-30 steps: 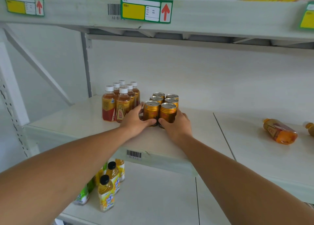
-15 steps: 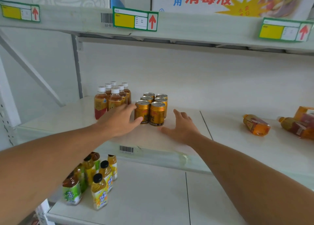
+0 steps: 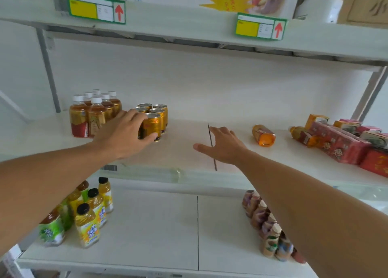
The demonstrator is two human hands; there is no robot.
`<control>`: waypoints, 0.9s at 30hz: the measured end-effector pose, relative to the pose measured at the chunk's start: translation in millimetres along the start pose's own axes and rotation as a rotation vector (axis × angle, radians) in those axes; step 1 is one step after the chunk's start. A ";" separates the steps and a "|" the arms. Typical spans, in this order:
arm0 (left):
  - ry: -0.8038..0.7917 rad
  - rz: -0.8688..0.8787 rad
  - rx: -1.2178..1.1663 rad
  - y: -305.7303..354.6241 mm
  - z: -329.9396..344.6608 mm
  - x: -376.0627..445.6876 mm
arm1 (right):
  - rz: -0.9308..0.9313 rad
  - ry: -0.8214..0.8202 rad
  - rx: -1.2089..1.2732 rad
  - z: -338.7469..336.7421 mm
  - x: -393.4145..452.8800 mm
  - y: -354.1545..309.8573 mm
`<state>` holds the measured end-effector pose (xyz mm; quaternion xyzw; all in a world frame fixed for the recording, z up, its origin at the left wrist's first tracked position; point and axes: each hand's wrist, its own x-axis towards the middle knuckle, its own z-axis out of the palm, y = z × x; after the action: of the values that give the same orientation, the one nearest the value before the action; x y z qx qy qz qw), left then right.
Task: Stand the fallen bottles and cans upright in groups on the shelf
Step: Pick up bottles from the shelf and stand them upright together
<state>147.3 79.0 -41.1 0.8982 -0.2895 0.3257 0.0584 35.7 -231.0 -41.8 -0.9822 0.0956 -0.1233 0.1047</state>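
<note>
The white shelf (image 3: 184, 149) is carrying everything here, with a seam running across its board near the middle. At its right end a pile of red cartons (image 3: 340, 145) is lying stacked, and a fallen amber bottle (image 3: 302, 135) is resting against it on its side. Well to the left, a group of white-capped tea bottles (image 3: 92, 114) is standing upright, and just beside it a cluster of gold cans (image 3: 154, 118) is standing upright too. A second fallen bottle (image 3: 264, 135) is lying on its side between the seam and the cartons, its base facing the camera.

The left hand (image 3: 123, 135) is reaching in front of the cans, fingers loosely curved over the front-left can and thumb touching the foot of the front can (image 3: 152, 126); whether it is truly gripping is unclear. The right hand (image 3: 223, 145) is hovering flat over the seam, fingers straight and spread, holding nothing, with the nearer fallen bottle lying just to its right, apart from the fingertips.

On the lower shelf (image 3: 159, 225), yellow and green juice bottles (image 3: 84, 214) are standing at left and a row of small drink bottles (image 3: 266, 225) at right, partly hidden by the right forearm.
</note>
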 end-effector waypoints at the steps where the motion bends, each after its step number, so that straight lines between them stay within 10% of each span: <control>1: -0.011 -0.006 0.004 14.4 -3.2 3.0 | 0.004 0.000 -0.002 -6.6 -7.3 15.6; 17: -0.260 0.049 -0.135 330.4 15.6 75.9 | 0.133 0.022 -0.069 -91.4 -98.0 273.9; 27: -0.345 0.099 -0.233 387.7 38.9 125.9 | 0.137 0.035 -0.072 -89.2 -73.2 314.5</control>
<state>30.4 -313.1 -25.9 0.9124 -0.3747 0.1341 0.0956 -108.2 -533.4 -45.6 -0.9742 0.1688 -0.1293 0.0761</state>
